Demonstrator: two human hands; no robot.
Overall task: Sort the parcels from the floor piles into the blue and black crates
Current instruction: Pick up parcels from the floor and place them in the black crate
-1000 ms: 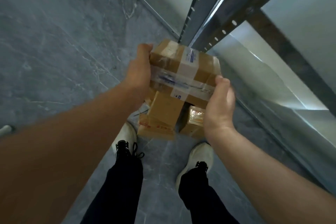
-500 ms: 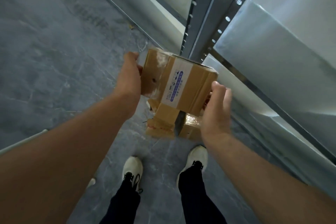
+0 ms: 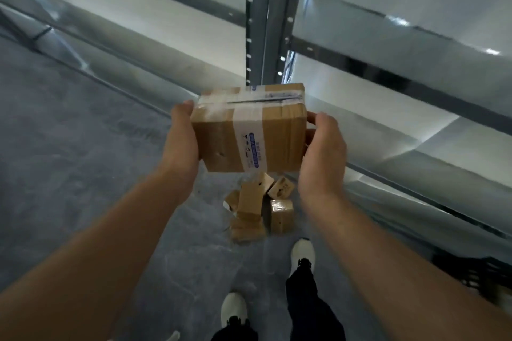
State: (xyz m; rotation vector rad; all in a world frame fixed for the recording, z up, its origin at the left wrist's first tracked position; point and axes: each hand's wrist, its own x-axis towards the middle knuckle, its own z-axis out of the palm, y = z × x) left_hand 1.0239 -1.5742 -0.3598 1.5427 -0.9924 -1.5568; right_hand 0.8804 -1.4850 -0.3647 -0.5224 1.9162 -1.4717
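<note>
Hooked round the right edge of the parcel (image 3: 249,130) with the fingers (image 3: 315,119) of the right hand (image 3: 324,152). Gripped on the opposite face with the left hand (image 3: 180,141), thumb up at the top corner, the other fingers hidden behind the cardboard. Held high off the grey floor (image 3: 69,147), taped seam (image 3: 263,98) uppermost and the white-and-blue label strip (image 3: 250,147) turned toward the camera. Rotated since a second ago, when shown tape-side to the lens and hovering close over the floor pile (image 3: 257,207). Raised since then too, leaving that pile well apart at six o'clock of the parcel, just ahead of the white shoes (image 3: 303,252). Backed at twelve o'clock by the perforated shelving upright (image 3: 266,22). Judged as picked and probably turned for a look at the label, not yet sorted. Seen no crate plainly, only a dark latticed shape (image 3: 471,271) at four o'clock, too dim to name. Left several small boxes in the pile for later rounds.
</note>
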